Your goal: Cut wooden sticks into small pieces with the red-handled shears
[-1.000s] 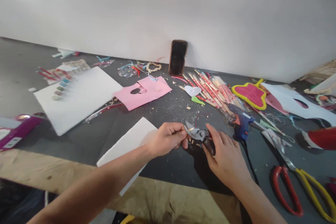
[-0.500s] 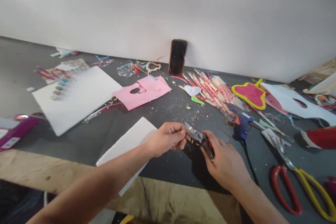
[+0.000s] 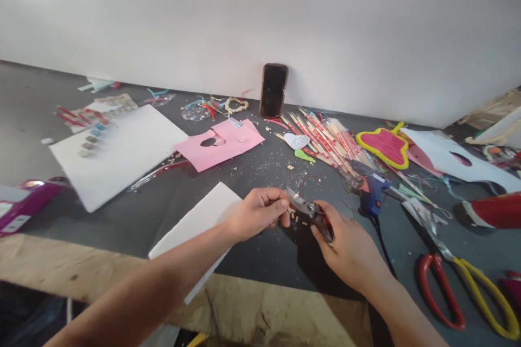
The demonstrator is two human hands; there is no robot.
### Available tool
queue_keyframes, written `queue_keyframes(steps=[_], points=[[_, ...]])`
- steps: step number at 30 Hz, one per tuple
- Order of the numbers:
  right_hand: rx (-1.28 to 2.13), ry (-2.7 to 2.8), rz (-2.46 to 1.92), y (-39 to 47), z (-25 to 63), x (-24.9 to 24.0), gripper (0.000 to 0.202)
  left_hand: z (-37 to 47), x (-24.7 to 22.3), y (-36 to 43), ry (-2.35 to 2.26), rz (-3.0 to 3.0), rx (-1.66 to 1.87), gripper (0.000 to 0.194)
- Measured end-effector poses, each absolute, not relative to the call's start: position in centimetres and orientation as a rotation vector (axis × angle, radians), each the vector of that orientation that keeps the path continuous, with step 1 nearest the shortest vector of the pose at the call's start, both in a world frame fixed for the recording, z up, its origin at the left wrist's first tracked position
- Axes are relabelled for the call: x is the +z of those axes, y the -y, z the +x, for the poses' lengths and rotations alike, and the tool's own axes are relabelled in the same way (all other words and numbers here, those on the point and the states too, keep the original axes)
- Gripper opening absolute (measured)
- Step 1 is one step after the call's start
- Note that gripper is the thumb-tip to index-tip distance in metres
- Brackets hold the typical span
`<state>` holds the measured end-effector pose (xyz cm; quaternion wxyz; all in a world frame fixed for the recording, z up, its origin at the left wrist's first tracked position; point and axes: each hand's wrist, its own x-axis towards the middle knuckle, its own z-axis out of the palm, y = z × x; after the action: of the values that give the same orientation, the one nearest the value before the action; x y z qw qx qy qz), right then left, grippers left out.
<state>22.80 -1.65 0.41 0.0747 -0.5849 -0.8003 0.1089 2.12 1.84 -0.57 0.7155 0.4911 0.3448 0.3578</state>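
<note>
My right hand is wrapped round the handles of a pair of pruning shears, whose blades point up and left. Just left of the blades, my left hand is closed in a pinch on a thin stick; only a short end shows, the rest is covered by the fingers. Several short cut stick pieces lie on the dark table below the shears. Under my left wrist is a white board.
Pink cut paper and a larger white sheet lie left. A phone leans on the wall. Red-patterned sticks, a blue glue gun and large scissors with red and yellow handles lie right.
The shears have tilted slightly and their handles look closer together. My left hand keeps its pinch in nearly the same place. The whole view has shifted a little.
</note>
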Motion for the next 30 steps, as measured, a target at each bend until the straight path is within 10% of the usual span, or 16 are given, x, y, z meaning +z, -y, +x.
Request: queue_keyframes(steps=[30], points=[[0.061,2.501,-1.812,2.33,22.16,-0.11,0.043,1.99,-1.00,-1.64,-0.818,1.078,0.783,0.028]])
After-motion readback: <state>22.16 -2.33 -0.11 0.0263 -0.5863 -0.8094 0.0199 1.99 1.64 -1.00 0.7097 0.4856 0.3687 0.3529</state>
